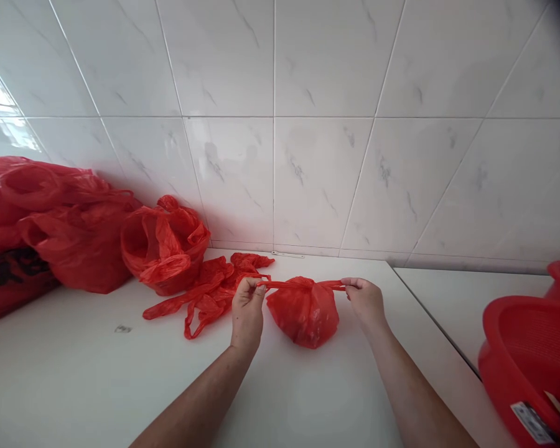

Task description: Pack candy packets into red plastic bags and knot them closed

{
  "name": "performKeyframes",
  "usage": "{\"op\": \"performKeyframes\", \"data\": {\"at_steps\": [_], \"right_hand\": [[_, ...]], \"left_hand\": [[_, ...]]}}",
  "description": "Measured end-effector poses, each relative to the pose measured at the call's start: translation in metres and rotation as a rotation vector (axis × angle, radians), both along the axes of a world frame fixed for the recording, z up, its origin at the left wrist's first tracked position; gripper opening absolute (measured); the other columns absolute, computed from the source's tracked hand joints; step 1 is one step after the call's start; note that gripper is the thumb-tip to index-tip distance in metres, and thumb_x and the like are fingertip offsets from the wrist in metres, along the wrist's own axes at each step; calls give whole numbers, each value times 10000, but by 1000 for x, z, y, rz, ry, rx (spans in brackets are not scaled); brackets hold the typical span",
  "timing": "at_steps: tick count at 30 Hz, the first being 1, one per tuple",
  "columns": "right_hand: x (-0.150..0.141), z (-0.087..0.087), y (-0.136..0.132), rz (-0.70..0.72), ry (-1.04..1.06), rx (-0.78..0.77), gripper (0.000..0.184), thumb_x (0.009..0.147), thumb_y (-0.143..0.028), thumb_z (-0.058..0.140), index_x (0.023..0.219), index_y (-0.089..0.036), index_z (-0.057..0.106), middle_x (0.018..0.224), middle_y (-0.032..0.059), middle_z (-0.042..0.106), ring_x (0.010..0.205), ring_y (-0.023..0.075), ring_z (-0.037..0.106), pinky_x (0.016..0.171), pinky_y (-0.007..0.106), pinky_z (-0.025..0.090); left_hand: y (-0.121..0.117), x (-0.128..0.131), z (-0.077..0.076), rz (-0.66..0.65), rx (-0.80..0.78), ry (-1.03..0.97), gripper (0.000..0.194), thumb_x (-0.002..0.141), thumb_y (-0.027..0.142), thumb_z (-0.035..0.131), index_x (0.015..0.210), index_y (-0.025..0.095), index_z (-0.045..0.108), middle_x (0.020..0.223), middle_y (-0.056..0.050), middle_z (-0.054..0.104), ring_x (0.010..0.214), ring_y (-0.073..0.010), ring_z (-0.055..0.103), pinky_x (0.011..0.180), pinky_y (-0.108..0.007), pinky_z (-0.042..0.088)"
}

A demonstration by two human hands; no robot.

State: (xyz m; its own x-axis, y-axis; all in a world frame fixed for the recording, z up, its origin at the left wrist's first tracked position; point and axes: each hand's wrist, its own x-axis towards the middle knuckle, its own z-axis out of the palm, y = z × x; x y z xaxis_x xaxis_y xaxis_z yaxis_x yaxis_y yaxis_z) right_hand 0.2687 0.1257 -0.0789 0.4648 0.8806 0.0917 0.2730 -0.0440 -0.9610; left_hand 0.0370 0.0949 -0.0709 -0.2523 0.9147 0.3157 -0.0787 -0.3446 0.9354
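A filled red plastic bag rests on the white table, its two handles crossed in a knot at the top and stretched out sideways. My left hand pinches the handle end on the left, fingers closed. The other handle end is pinched between the thumb and fingers of my right hand. What the bag contains cannot be made out through the plastic. Just left of my left hand lie loose, crumpled red plastic bags, flat on the table.
Behind the loose bags stands a red basket-like container with red plastic over it. Large stuffed red bags are heaped at the far left. Red plastic basins stand at the right, past a seam in the table. A tiled wall closes off the back.
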Motion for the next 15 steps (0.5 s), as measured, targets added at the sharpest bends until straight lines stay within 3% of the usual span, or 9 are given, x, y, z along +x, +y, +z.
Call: {"op": "performKeyframes", "data": {"at_steps": [4,7,9,11,13,15], "right_hand": [[12,-5,0,12,30,38,262,671,-295,533,883,-182,639,840,64,661,768,210,611,662,337,476],[15,-5,-9,260,238,108,512,731,-463,578,1177,-226,497,1043,66,632,961,202,610,774,330,497],[15,-2,-17,557,373,92,674,711,-532,618,1280,-246,398,1191,90,568,1097,218,555,853,351,477],[12,2,-25,803,363,21,762,672,-511,679,1313,-230,377,1299,128,490,1179,252,491,897,385,453],[3,6,-29,905,267,-48,862,639,-434,736,1363,-217,321,1356,149,431,1227,270,440,928,414,428],[-10,7,-30,874,179,-76,979,595,-355,779,1405,-229,244,1382,144,399,1251,268,412,960,432,400]], "left_hand": [[1,-2,-1,-25,27,-35,158,852,349,491,807,198,496,825,4,545,828,-134,533,839,-291,410],[4,-13,-5,-209,29,-22,252,823,423,531,963,214,518,1021,-48,580,1012,-185,545,919,-359,408],[7,-20,-12,-369,1,81,529,737,457,635,1188,242,461,1276,-105,482,1216,-249,432,994,-410,361],[10,-24,-20,-467,-46,250,854,620,448,745,1344,252,337,1432,-137,309,1340,-304,254,1058,-460,277],[13,-21,-28,-484,-69,412,1024,527,421,810,1390,248,285,1464,-148,246,1371,-340,154,1088,-502,204],[15,-13,-31,-459,-59,507,1086,479,405,836,1399,255,278,1448,-150,278,1368,-362,146,1095,-528,164]]}}
